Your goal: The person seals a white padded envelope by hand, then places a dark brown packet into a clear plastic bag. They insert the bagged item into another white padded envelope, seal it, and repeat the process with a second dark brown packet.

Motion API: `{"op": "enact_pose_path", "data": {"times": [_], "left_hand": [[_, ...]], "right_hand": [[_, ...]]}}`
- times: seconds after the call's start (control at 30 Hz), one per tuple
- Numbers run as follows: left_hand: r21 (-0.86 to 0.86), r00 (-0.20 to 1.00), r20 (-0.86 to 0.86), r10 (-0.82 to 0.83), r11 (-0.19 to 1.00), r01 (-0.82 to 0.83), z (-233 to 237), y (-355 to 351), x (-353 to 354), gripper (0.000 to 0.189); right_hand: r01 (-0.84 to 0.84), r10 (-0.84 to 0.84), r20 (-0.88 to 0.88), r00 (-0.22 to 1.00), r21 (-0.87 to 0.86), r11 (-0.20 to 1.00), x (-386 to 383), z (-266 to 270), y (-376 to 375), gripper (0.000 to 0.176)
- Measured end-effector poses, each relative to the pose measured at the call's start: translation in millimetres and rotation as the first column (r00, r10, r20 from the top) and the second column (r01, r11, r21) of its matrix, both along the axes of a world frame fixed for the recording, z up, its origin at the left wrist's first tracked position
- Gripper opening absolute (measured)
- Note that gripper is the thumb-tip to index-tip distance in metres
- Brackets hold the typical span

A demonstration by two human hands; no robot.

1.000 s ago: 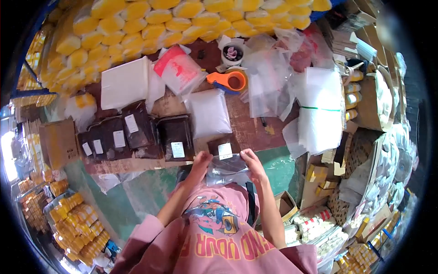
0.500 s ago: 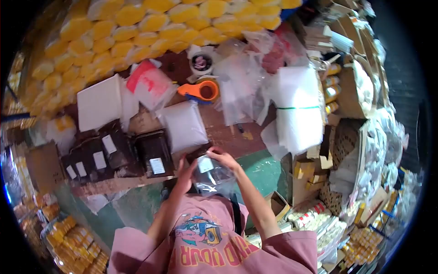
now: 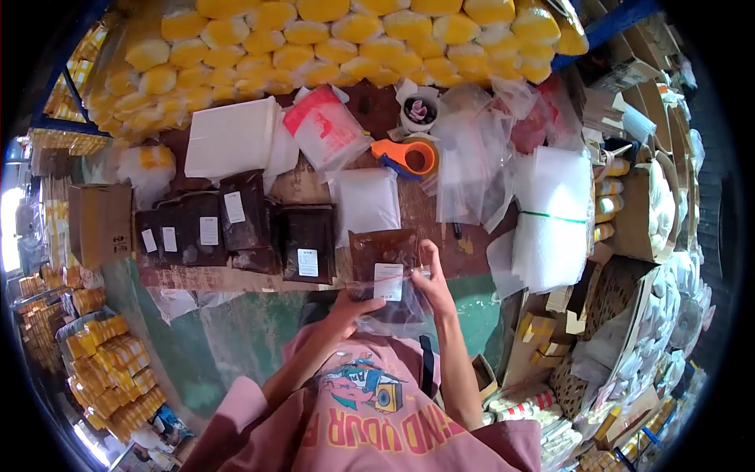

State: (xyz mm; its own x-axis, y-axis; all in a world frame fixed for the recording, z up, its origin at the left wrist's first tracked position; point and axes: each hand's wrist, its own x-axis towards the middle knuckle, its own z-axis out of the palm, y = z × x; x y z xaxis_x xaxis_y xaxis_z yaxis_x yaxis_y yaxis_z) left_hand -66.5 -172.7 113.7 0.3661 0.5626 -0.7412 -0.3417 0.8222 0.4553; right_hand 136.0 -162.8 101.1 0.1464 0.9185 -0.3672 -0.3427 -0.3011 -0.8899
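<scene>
Both hands hold a dark brown labelled packet (image 3: 385, 250) in front of my chest, at the table's near edge. A clear plastic bag (image 3: 399, 315) covers its lower part and hangs toward my shirt. My left hand (image 3: 346, 311) is closed on the lower left corner, thumb across the bag near the white label. On the right side, my right hand (image 3: 431, 283) pinches the packet and bag edge. Similar brown packets (image 3: 305, 236) with white labels lie just left. Behind the held packet rests a white plastic pouch (image 3: 366, 197).
An orange tape dispenser (image 3: 405, 157) and a small pot (image 3: 418, 112) stand at the back. Clear bags (image 3: 472, 157) and a tied stack of bubble-wrap sheets (image 3: 550, 224) lie right. A white stack (image 3: 230, 140) sits left. Yellow-topped packages (image 3: 314, 59) line the far side.
My view has shifted, so the table appears further right. The brown packet now shows its broad labelled face. My left hand has moved to the bag's lower corner, my right down the side.
</scene>
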Motion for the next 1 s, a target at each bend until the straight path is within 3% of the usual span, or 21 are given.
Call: {"op": "enact_pose_path", "data": {"times": [0.03,0.13,0.17,0.27,0.3,0.4,0.43,0.53,0.57,0.67,0.8,0.9,1.0], "left_hand": [[0.023,1.000,0.002,-0.005,1.000,0.005,11,6,-1,0.044],[0.120,0.991,-0.106,0.078,0.991,-0.065,58,25,-3,0.035],[0.199,0.991,-0.085,0.104,0.976,-0.085,52,23,-6,0.036],[0.333,0.992,-0.033,0.121,0.937,-0.104,68,29,-16,0.036],[0.327,0.997,0.011,0.076,0.942,-0.075,75,33,-21,0.040],[0.390,0.999,0.006,-0.051,0.920,0.044,105,45,-33,0.048],[0.399,0.999,0.031,-0.019,0.917,0.005,114,45,-32,0.055],[0.453,1.000,-0.026,-0.001,0.892,0.013,152,54,-36,0.057],[0.495,0.996,-0.077,-0.044,0.865,0.077,139,55,-42,0.058],[0.622,0.968,-0.237,-0.082,0.752,0.216,161,64,-52,0.059],[0.664,0.981,-0.195,-0.024,0.732,0.150,184,68,-49,0.060],[0.723,0.979,-0.202,0.018,0.677,0.137,191,68,-50,0.058],[0.797,0.991,-0.110,0.071,0.602,0.045,195,69,-50,0.053]], "right_hand": [[-0.198,0.175,-0.219,0.960,-0.087,0.976,8,27,1,0.093],[-0.336,0.356,0.246,0.902,-0.120,0.934,1,60,2,0.102],[-0.331,0.366,0.113,0.924,-0.242,0.912,-2,69,1,0.094],[-0.421,0.397,-0.141,0.907,-0.359,0.833,-4,92,7,0.071],[-0.411,0.418,-0.051,0.907,-0.324,0.852,-8,106,7,0.047],[-0.440,0.454,0.189,0.871,-0.114,0.891,-22,115,4,0.045],[-0.416,0.429,0.064,0.901,-0.156,0.896,-27,119,4,0.046],[-0.397,0.397,-0.017,0.918,-0.044,0.917,-36,125,12,0.045],[-0.404,0.404,-0.014,0.915,-0.010,0.915,-38,133,15,0.053],[-0.322,0.318,0.050,0.947,0.145,0.936,-47,166,29,0.048],[-0.249,0.248,0.033,0.968,0.227,0.941,-51,182,35,0.061],[-0.277,0.250,0.140,0.958,0.227,0.934,-48,184,33,0.062],[-0.262,0.235,0.129,0.963,0.261,0.929,-48,196,34,0.063]]}}
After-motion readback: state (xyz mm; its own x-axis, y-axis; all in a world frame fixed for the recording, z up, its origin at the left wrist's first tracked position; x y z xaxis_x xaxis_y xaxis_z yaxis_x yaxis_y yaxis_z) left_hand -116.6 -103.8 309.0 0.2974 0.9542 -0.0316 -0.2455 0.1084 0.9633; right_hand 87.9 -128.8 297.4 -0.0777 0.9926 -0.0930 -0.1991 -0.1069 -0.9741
